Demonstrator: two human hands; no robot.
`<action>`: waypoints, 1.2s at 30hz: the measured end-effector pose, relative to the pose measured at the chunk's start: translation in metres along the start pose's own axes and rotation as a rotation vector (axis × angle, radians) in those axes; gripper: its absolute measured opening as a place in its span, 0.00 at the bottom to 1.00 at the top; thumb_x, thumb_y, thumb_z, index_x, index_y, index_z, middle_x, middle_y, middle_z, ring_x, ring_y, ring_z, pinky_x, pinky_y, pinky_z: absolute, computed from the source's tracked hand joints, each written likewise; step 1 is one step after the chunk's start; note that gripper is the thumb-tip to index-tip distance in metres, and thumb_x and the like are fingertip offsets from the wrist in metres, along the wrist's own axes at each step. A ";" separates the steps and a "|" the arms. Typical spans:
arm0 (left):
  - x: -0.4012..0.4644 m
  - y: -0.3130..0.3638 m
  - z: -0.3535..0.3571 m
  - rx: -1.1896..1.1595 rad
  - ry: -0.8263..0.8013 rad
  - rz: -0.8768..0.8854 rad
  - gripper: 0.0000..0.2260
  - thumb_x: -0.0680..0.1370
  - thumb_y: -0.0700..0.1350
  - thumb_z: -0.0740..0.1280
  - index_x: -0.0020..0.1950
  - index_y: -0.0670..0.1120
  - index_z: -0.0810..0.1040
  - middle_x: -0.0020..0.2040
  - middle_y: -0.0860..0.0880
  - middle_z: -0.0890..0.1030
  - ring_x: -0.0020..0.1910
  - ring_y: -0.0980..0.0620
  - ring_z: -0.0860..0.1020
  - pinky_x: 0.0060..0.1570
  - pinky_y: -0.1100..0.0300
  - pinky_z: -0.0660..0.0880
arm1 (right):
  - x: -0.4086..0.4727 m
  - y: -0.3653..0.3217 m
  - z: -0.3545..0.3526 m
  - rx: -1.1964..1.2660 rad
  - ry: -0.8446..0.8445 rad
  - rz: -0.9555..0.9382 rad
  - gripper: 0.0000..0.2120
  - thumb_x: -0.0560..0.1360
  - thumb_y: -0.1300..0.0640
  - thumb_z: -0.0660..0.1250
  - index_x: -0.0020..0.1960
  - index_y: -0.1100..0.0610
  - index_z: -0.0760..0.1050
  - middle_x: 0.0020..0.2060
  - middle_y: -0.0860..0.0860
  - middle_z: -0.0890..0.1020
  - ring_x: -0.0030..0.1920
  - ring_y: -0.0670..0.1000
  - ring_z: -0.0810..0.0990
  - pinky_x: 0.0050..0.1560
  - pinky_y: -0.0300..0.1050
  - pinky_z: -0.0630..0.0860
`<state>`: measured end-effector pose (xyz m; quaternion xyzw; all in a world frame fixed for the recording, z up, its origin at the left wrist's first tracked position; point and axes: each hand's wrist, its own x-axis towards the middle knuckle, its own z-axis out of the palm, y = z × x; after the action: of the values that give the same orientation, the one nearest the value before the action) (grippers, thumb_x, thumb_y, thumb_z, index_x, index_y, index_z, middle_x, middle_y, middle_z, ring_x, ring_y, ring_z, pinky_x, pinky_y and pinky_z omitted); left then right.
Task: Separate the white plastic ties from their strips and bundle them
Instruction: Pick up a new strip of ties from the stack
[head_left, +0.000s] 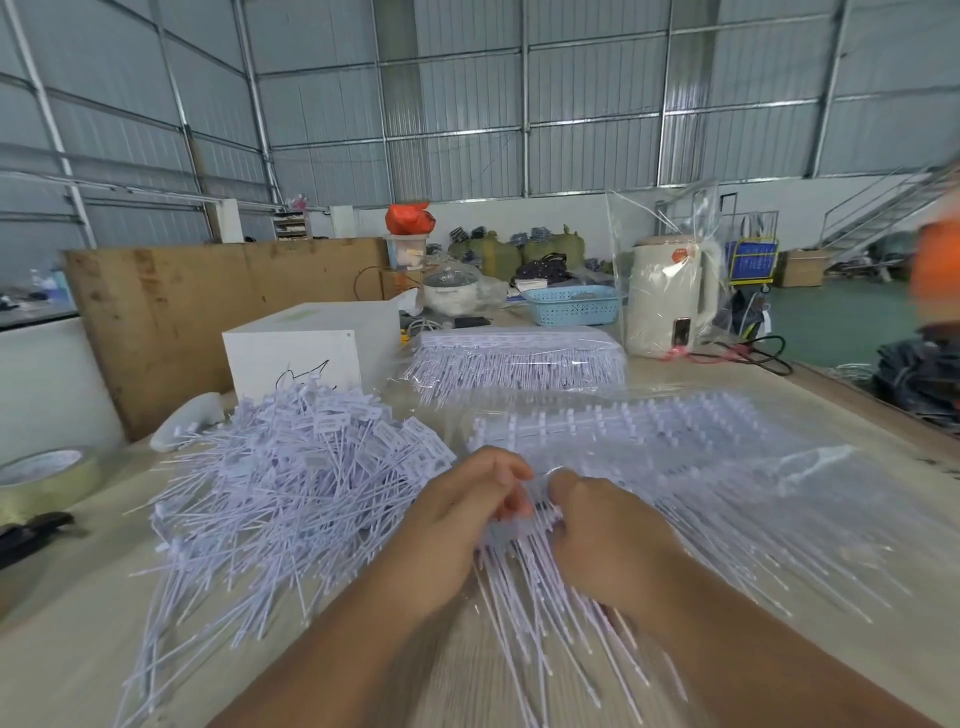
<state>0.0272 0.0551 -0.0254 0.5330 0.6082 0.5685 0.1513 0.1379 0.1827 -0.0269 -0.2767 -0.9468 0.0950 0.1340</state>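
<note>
White plastic ties (524, 561), thin and stiff as straws, fanned toward the near edge of the bench (72, 665) from a strip held at its middle. The left hand (457, 525) had its fingers curled round the strip's head end, and the right hand (597, 530) pinched the same strip just beside it; the fingertips were blurred and partly hidden behind the knuckles. Left of the hands lay a loose heap of separated ties (280, 483), tangled, with small rectangular tags at their tops. Right of the hands, more strips (727, 467) lay flat under crinkled clear film, their comb-like spines showing through. Beyond the hands sat a wrapped stack of strips (519, 358), a white box (306, 348), a blue perforated basket (571, 304) and a cream kettle (667, 296) inside a clear bag. Far left of the heap, a roll of tape (44, 478) was cut off by the frame edge.
</note>
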 end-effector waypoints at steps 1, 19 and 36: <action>0.001 -0.003 0.000 -0.029 0.014 -0.038 0.14 0.77 0.59 0.57 0.50 0.57 0.81 0.45 0.52 0.83 0.49 0.54 0.80 0.50 0.64 0.71 | 0.000 0.000 -0.001 0.000 0.003 0.002 0.08 0.76 0.56 0.59 0.54 0.51 0.65 0.39 0.47 0.71 0.40 0.53 0.74 0.37 0.45 0.71; 0.009 -0.037 -0.006 0.618 -0.253 -0.222 0.20 0.84 0.56 0.46 0.76 0.62 0.60 0.77 0.64 0.54 0.73 0.68 0.45 0.70 0.62 0.41 | -0.021 -0.010 -0.041 -0.208 0.141 -0.163 0.06 0.76 0.56 0.64 0.53 0.51 0.73 0.50 0.46 0.74 0.58 0.51 0.68 0.60 0.50 0.63; 0.018 -0.043 -0.015 0.261 -0.195 -0.344 0.19 0.84 0.55 0.49 0.76 0.59 0.63 0.78 0.58 0.58 0.77 0.58 0.51 0.76 0.44 0.50 | -0.050 -0.016 -0.075 0.140 0.310 -0.544 0.04 0.80 0.55 0.61 0.46 0.49 0.70 0.35 0.44 0.72 0.42 0.40 0.70 0.40 0.32 0.66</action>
<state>-0.0117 0.0715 -0.0498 0.4891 0.7409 0.3965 0.2339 0.1938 0.1496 0.0384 -0.0149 -0.9456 0.0774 0.3157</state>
